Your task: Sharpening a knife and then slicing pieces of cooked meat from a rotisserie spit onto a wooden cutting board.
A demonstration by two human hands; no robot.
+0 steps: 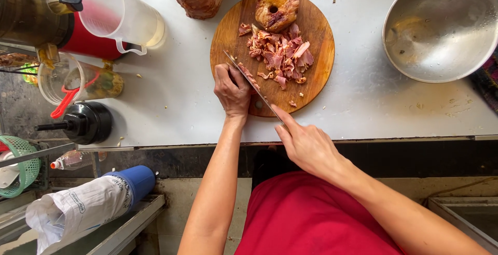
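Fingers of the right hand (pixel 306 143) are closed around the handle of a knife (pixel 252 85), near the table edge (pixel 363 140). The blade is laid across the round cutting board (pixel 316 32). The left hand (pixel 232 90) is pressed, half curled, on the blade side. Chopped meat (pixel 282 55) is piled mid-board; bare steel table is seen between the board and the metal bowl (pixel 441 27).

The knife (pixel 254 90) handle is hidden inside the right hand (pixel 306 143); beyond it, the bowl (pixel 441 27) is cut off.
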